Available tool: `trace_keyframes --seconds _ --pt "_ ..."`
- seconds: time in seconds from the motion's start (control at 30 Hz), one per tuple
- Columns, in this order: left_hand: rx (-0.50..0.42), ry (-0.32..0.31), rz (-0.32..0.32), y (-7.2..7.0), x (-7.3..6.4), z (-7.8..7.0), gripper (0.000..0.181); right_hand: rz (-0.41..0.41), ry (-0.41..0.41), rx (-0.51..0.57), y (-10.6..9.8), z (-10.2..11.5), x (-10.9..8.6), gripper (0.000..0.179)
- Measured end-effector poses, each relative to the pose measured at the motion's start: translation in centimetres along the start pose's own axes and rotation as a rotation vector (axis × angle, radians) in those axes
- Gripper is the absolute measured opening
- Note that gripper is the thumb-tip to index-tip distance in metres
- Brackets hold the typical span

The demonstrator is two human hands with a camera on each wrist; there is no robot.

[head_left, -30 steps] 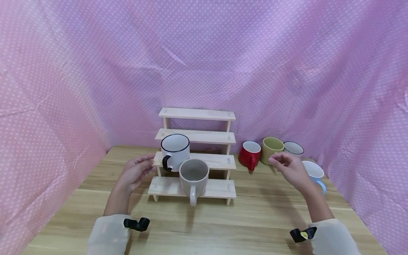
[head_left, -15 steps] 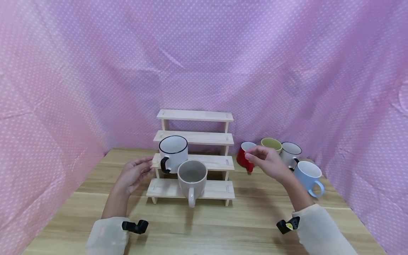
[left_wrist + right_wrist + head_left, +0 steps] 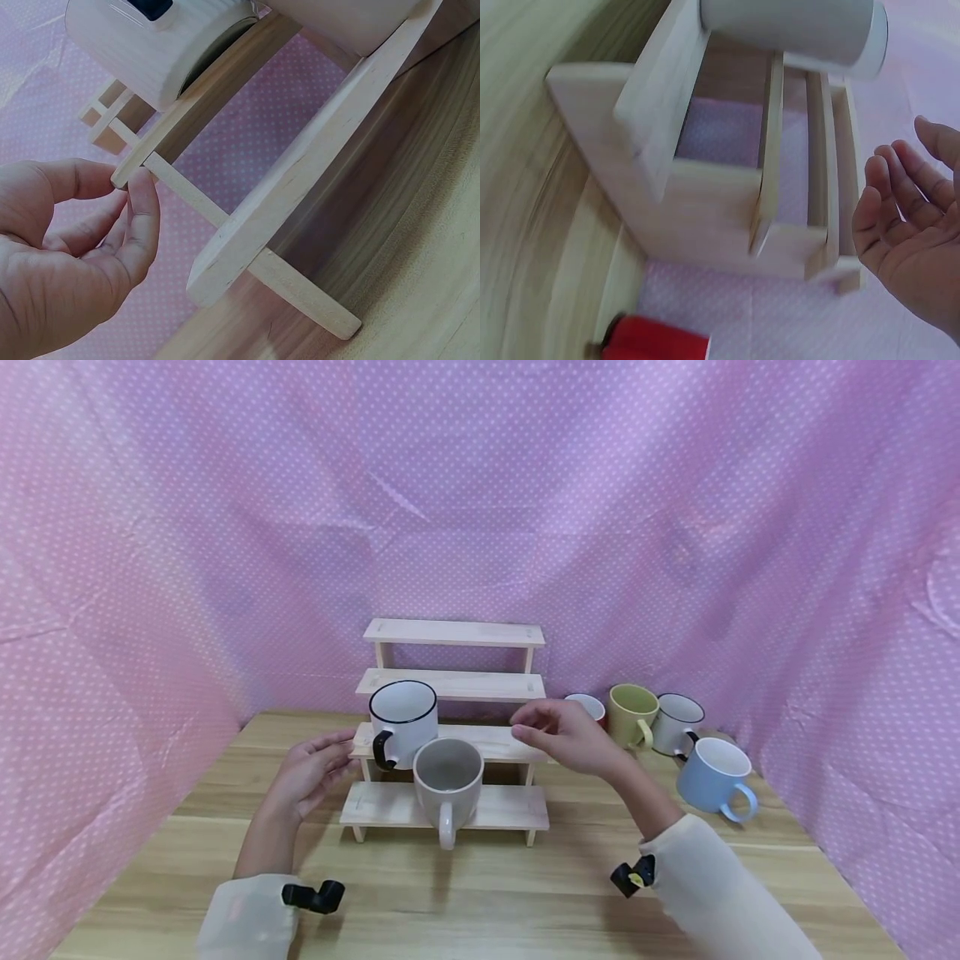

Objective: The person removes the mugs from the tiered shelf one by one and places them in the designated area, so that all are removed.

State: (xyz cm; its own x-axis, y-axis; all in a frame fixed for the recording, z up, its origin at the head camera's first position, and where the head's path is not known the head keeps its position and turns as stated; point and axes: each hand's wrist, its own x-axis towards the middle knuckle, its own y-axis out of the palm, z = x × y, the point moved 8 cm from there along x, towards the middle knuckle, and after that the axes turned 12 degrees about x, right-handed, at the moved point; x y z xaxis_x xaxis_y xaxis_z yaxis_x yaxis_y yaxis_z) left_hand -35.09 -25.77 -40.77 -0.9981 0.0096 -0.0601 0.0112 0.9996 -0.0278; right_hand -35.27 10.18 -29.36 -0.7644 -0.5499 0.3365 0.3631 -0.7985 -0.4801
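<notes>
A stepped wooden shelf stands on the table. My left hand pinches the left end of its second step from the bottom, thumb and forefinger at the board's tip in the left wrist view. On that step sits a white mug with a black rim and black handle. A grey-beige mug rests on the lowest step, handle toward me. My right hand hovers by the right end of the shelf, fingers loosely bent and holding nothing. In the right wrist view this hand is apart from the boards.
Right of the shelf stand a red mug, partly hidden by my right hand in the head view, an olive-green mug, a white mug with a dark rim and a light blue mug. A pink dotted cloth hangs behind.
My right hand has moved left, from in front of the green mug past the red one to the shelf's right end. My left hand has kept its hold on the shelf.
</notes>
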Motion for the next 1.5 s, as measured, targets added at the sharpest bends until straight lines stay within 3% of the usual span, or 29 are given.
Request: trace_keyframes --seconds 0.2,0.57,0.9,1.07,1.27,1.5 --pt "-0.011 0.0 -0.001 0.0 0.0 0.0 0.044 0.076 -0.035 0.003 2.7 1.5 1.4 0.016" --pt "-0.028 -0.01 -0.003 -0.1 0.0 0.0 0.041 0.204 -0.054 -0.034 7.4 4.4 3.3 0.029" --pt "-0.017 -0.015 0.002 0.0 -0.1 -0.1 0.046 0.301 0.001 0.12 11.0 5.6 4.3 0.032" --pt "-0.024 -0.014 0.009 0.0 0.0 -0.1 0.047 0.318 0.116 0.27 12.2 5.6 4.8 0.033" --pt "-0.022 -0.019 0.01 0.0 0.0 -0.1 0.048 0.247 0.326 0.457 12.9 4.5 5.1 0.028" --pt "-0.018 -0.023 0.005 -0.1 0.0 -0.1 0.045 0.236 0.429 0.692 13.9 4.1 5.6 0.03"
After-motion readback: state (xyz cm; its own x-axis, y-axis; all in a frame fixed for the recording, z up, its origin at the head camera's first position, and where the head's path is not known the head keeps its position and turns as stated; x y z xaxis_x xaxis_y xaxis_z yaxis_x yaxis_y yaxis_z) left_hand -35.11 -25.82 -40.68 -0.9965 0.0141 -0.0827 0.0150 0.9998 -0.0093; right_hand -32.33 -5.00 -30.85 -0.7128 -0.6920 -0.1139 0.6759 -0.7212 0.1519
